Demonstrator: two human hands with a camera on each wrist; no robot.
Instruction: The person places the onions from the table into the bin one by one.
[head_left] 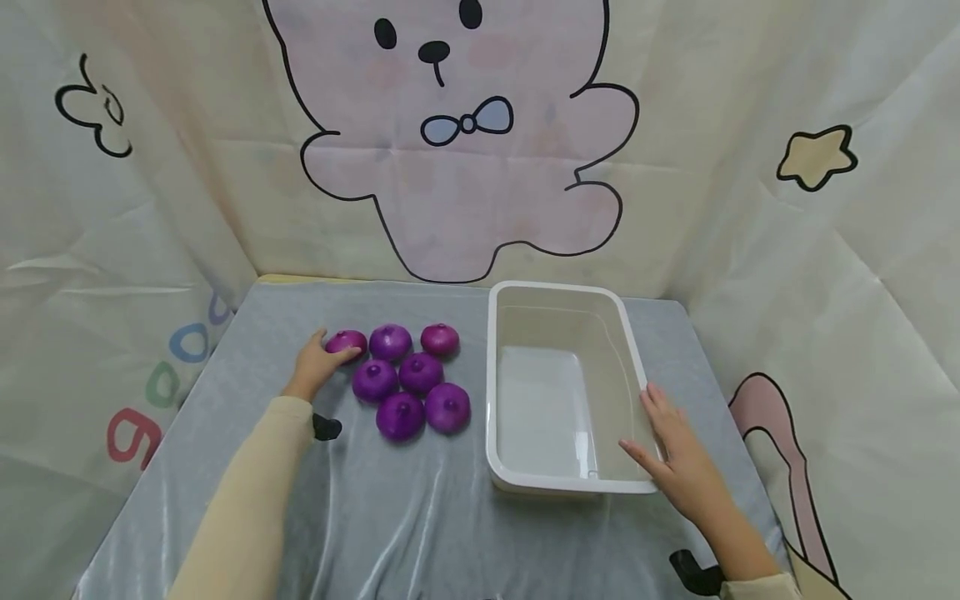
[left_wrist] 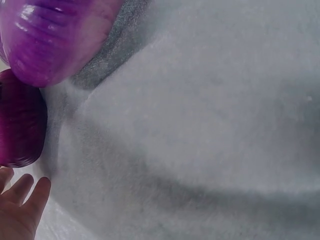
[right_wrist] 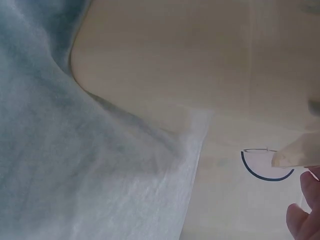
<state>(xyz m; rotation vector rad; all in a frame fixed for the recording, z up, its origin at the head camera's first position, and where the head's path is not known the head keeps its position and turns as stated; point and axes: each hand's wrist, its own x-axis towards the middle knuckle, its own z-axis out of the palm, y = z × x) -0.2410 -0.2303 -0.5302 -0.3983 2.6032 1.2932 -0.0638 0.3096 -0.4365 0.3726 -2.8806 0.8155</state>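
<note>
Back-left onion (head_left: pixel 345 338) – one of seven, on the cloth (head_left: pixel 420 517) at the group's far-left corner. My left hand (head_left: pixel 317 368) is at it: thumb along the near side, fingers to the left, straight and spread, not curled in. How firmly they touch, cannot tell. Good approach, I'd judge, since that side has no neighbours. Best to bring thumb and fingertips in evenly at the widest part; the skin looks glossy, and a lopsided squeeze could send it rolling into the next onion (head_left: pixel 391 342). A straight lift would suit better than a drag.

Other five onions (head_left: pixel 421 373) bunch to the right and nearer me, close-set, so elbow room is poor there.

Right of them the bin (head_left: pixel 492 392), upright, mouth up. My right hand (head_left: pixel 684 468) lies loose at its right rim – fingers straight, thumb towards the inside, nothing clenched. A light touch should steady it; leaning hard might tilt it.

Beyond, a curtain (head_left: pixel 720 275) with cartoon prints.
</note>
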